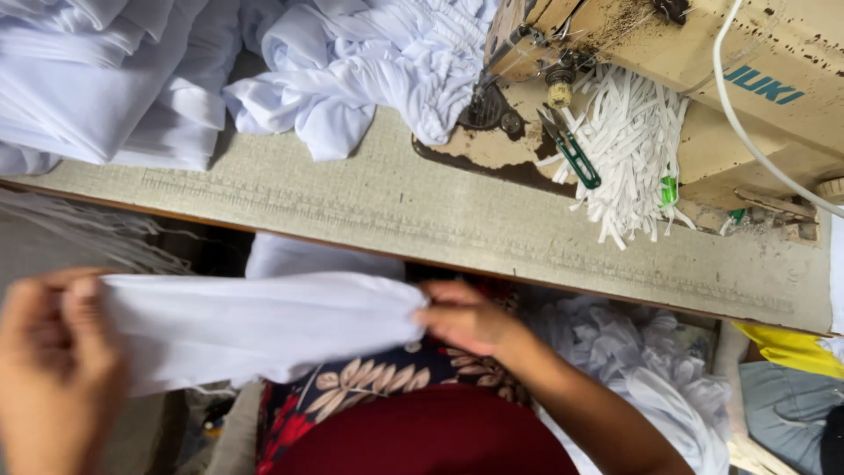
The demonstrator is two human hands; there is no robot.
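A piece of white cloth (pixel 255 325) is stretched flat between my two hands, below the table's front edge and over my lap. My left hand (pixel 54 369) pinches its left end with closed fingers, close to the camera and blurred. My right hand (pixel 466 318) grips its right end. Both hands are well clear of the sewing machine (pixel 703 79) at the upper right of the table (pixel 369 202).
Heaps of white fabric (pixel 114 79) lie at the table's back left, and gathered white fabric (pixel 378 62) sits at the machine's needle. A bundle of white strips (pixel 633 149) and green-handled snips (pixel 571 154) rest on the machine bed. More white cloth (pixel 651 369) is piled below right.
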